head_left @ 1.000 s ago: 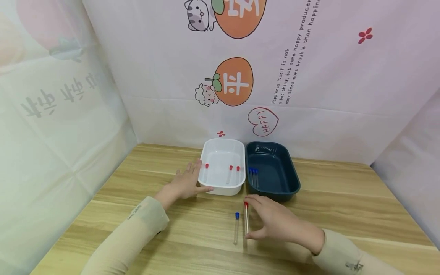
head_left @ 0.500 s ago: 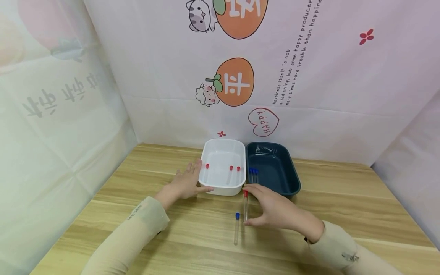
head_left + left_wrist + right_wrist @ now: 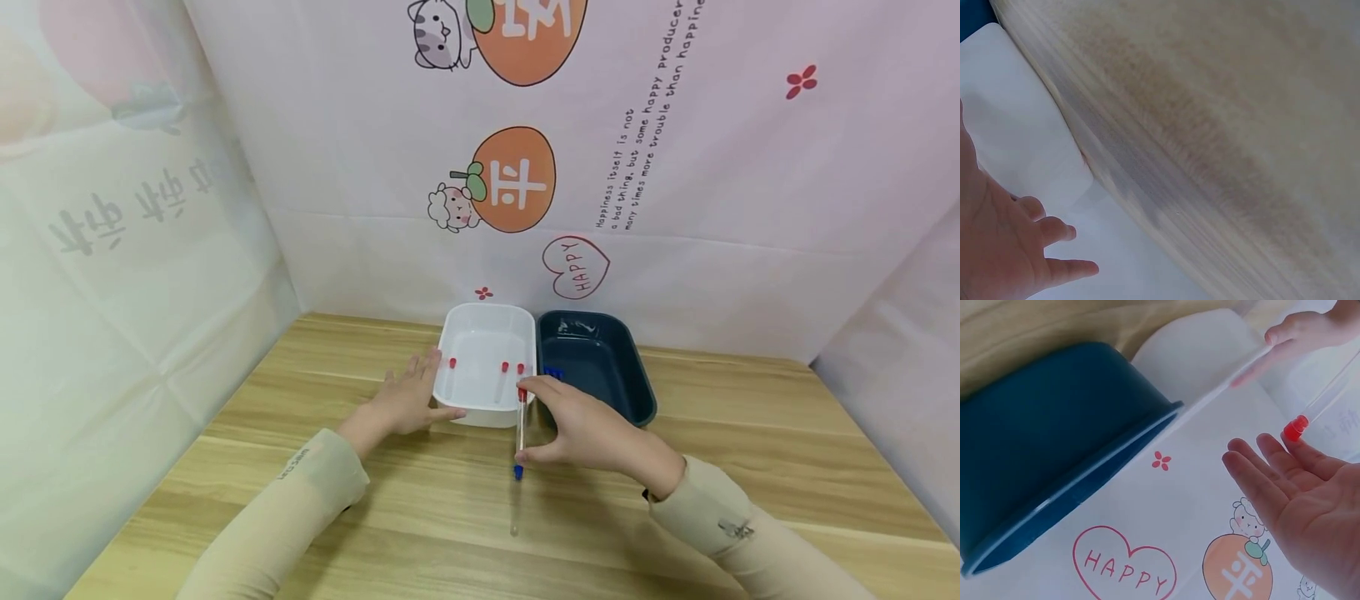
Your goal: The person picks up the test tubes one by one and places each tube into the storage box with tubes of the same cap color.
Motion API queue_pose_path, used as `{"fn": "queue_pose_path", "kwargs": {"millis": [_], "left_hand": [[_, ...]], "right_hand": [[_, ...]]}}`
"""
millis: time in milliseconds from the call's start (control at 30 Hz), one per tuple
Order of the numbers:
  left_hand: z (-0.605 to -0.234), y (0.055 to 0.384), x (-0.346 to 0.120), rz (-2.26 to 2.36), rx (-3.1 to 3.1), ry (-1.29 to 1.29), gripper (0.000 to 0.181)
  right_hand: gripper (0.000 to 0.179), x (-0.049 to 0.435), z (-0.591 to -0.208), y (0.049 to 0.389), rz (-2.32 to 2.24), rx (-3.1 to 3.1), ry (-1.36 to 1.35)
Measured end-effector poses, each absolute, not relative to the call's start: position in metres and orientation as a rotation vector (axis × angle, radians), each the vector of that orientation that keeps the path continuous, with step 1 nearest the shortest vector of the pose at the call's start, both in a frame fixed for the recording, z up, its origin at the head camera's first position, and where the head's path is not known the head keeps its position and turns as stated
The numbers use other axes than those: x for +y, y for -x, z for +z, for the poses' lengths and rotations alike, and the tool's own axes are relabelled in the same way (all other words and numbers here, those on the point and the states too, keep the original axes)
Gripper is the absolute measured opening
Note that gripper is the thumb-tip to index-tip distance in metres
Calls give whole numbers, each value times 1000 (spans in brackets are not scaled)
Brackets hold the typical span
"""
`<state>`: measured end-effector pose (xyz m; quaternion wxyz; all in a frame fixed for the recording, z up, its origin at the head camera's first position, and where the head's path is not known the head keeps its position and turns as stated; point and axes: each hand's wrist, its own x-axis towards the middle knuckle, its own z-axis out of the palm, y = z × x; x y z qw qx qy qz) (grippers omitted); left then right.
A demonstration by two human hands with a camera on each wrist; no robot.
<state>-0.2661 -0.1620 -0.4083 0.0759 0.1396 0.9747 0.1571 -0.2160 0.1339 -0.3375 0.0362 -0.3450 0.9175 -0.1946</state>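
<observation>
My right hand [image 3: 592, 429] pinches a clear test tube with a red stopper [image 3: 522, 421] lengthwise, a fingertip at the stopper and the thumb at the other end. In the right wrist view the red stopper [image 3: 1296, 427] meets a fingertip. The tube overlaps the near right corner of the white bin [image 3: 487, 417]. My left hand [image 3: 405, 400] touches that bin's left side with its fingers spread. Three red-stoppered tubes lie inside the white bin. A blue-stoppered tube [image 3: 515, 504] lies on the table, its stopper just below my right thumb.
Right beside the white bin stands a dark blue bin [image 3: 637, 375] holding several blue-stoppered tubes [image 3: 553, 372], now partly hidden by my right hand. Both bins sit on the wooden table [image 3: 360, 533], close to a printed cloth backdrop [image 3: 360, 167].
My right hand has lifted the red-stoppered tube and carried it forward and left, from beside the blue-stoppered tube to the white bin's near edge. My left hand has stayed put.
</observation>
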Motion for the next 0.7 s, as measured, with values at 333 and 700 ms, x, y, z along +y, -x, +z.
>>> {"fn": "queue_pose_path", "kwargs": {"millis": [333, 700], "left_hand": [[-409, 266, -162, 475, 2929, -426, 119], [-408, 265, -162, 481, 2930, -426, 118]], "right_hand": [[92, 124, -335, 231, -661, 2837, 1001], [90, 107, -335, 245, -704, 2836, 967]]}}
